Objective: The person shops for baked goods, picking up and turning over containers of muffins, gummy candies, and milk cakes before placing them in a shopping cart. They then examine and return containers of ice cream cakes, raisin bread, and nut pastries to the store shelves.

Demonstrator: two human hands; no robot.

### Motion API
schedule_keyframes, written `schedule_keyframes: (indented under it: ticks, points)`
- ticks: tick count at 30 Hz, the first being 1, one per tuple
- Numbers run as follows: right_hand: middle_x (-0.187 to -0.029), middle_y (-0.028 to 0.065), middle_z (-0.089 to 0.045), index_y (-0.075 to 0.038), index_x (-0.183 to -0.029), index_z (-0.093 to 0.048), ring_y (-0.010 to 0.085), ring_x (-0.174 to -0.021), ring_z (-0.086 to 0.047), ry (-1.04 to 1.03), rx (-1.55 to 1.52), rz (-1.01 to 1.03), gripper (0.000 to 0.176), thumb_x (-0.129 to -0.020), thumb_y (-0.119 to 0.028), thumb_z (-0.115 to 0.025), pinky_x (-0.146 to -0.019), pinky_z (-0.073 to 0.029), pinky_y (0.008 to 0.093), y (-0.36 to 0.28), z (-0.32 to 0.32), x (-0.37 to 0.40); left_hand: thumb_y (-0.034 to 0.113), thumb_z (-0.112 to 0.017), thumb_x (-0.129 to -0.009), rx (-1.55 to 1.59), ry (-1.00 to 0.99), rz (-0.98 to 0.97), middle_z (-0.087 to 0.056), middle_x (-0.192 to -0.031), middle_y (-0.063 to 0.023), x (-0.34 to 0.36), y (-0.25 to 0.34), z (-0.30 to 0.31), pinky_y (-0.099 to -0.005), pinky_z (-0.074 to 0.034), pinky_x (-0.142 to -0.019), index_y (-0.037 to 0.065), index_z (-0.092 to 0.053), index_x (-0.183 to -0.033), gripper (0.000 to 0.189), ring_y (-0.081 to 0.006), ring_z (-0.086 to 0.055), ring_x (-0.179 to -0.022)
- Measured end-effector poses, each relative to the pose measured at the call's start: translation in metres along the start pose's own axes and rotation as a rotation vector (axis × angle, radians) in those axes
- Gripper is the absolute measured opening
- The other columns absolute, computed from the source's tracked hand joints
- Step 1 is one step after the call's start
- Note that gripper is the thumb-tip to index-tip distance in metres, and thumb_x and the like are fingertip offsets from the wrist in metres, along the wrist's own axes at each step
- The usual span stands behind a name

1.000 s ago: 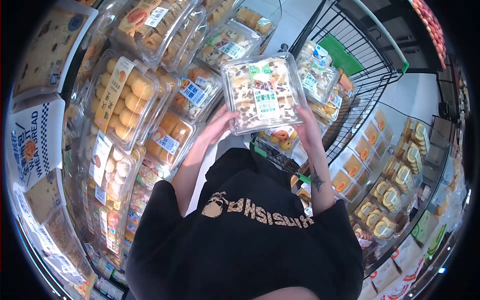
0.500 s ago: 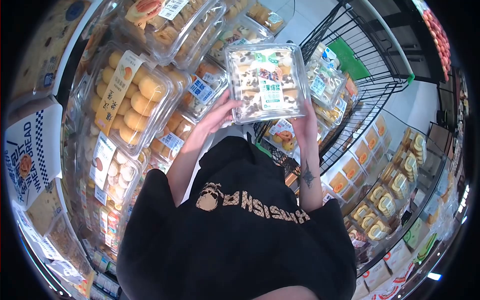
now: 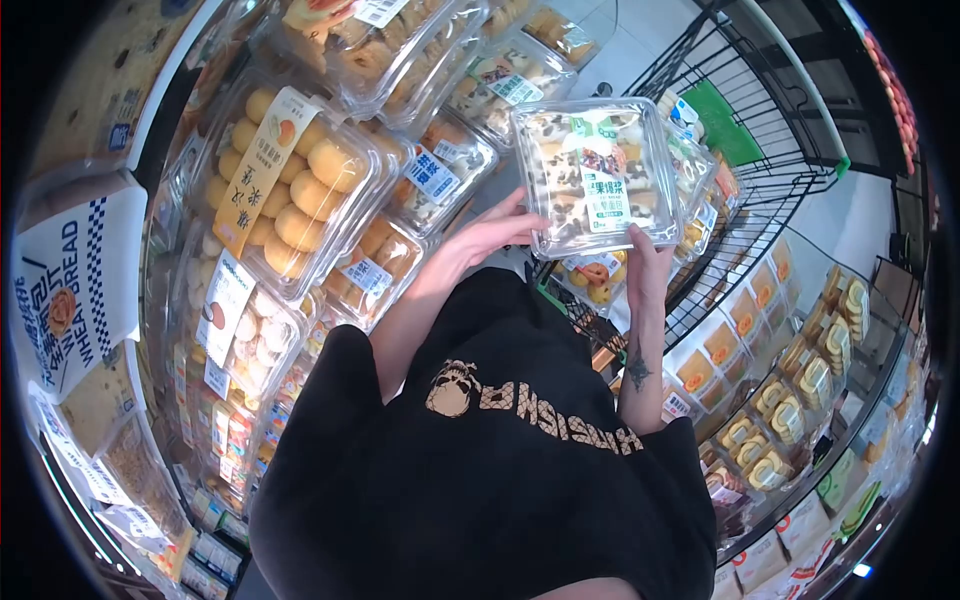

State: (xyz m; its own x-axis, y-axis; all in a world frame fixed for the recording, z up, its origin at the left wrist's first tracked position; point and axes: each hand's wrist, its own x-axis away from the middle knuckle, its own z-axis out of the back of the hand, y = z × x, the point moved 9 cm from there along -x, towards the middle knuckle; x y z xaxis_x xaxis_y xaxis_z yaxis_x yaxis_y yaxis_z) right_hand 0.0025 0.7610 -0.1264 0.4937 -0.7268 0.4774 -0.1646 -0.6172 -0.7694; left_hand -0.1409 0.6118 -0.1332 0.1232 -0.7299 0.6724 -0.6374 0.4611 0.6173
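A clear plastic box of bread [image 3: 555,160], with dark-specked pieces inside and a white-and-green label, is held up in front of me. My right hand [image 3: 650,265] grips its lower right corner, thumb on the front and the other fingers hidden behind. At the lower left edge, my left hand [image 3: 500,228] touches the box with its fingers, partly tucked beneath or behind it. Past the box stands a black wire shopping cart [image 3: 790,160] with several packaged foods in it, including a pack of round yellowish items [image 3: 598,278].
On the left, a shelf display holds stacked clear boxes of round buns [image 3: 310,190] and other bakery packs [image 3: 440,180]. A white printed bread bag [image 3: 75,290] is at the far left. To the right, a low display carries packs of sliced rolls [image 3: 770,425].
The bread box and both hands have shifted right in view, as has most of the scene. The box now sits slightly lower and its label faces me still.
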Motion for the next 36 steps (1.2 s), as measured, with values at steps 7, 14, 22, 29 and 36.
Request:
schedule_keyframes:
  ticks: [7, 14, 22, 29, 36]
  points:
    - [-0.131, 0.0136, -0.034, -0.008, -0.136, -0.02, 0.0246, -0.116, -0.041, -0.115, -0.062, 0.012, 0.076, -0.072, 0.008, -0.059, -0.099, -0.034, 0.0381, -0.017, -0.011, 0.004, 0.006, -0.063, -0.075, -0.06, -0.005, -0.185, -0.046, -0.124, -0.0089, 0.007, 0.029, -0.003, -0.031, -0.036, -0.094, 0.007, -0.022, -0.136, 0.073, -0.0172, -0.044, -0.113]
    - [-0.121, 0.0094, -0.044, -0.003, -0.132, -0.028, 0.0192, -0.11, -0.046, -0.068, -0.008, 0.115, 0.077, -0.066, 0.005, -0.067, -0.094, -0.039, 0.0318, -0.027, -0.002, 0.009, 0.006, -0.064, -0.075, -0.078, -0.003, -0.059, -0.041, -0.129, -0.0106, 0.001, 0.017, -0.004, -0.0317, -0.032, -0.099, 0.003, -0.024, -0.134, 0.072, -0.0193, -0.04, -0.118]
    - [-0.115, 0.0107, -0.047, 0.0, -0.126, -0.023, 0.0173, -0.108, -0.047, 0.112, -0.112, -0.201, 0.071, -0.071, -0.005, -0.068, -0.089, -0.04, 0.0281, 0.038, 0.008, 0.036, 0.03, -0.059, -0.081, -0.135, 0.11, 0.066, -0.04, -0.13, -0.0123, 0.0, -0.007, 0.046, -0.0338, -0.027, -0.102, 0.002, -0.024, -0.134, 0.07, -0.0217, -0.038, -0.12]
    - [-0.122, 0.0143, -0.041, 0.0, -0.129, -0.019, 0.0195, -0.112, -0.044, 0.337, -0.348, -0.134, 0.071, -0.078, -0.015, -0.066, -0.096, -0.036, 0.0344, 0.034, 0.052, 0.046, 0.03, -0.05, -0.086, -0.092, 0.088, 0.049, -0.049, -0.12, -0.0099, -0.008, -0.022, -0.002, -0.0304, -0.037, -0.094, 0.001, -0.036, -0.126, 0.051, -0.0168, -0.047, -0.111]
    - [-0.119, 0.0095, -0.047, -0.005, -0.121, -0.038, 0.017, -0.109, -0.046, 0.221, -0.321, -0.281, 0.05, -0.085, -0.033, -0.056, -0.093, -0.038, 0.0394, 0.029, 0.065, 0.021, 0.035, -0.049, -0.087, -0.009, 0.335, -0.129, -0.051, -0.116, -0.0099, -0.028, -0.059, -0.048, -0.0358, -0.042, -0.086, 0.005, -0.036, -0.124, 0.05, -0.0203, -0.052, -0.102]
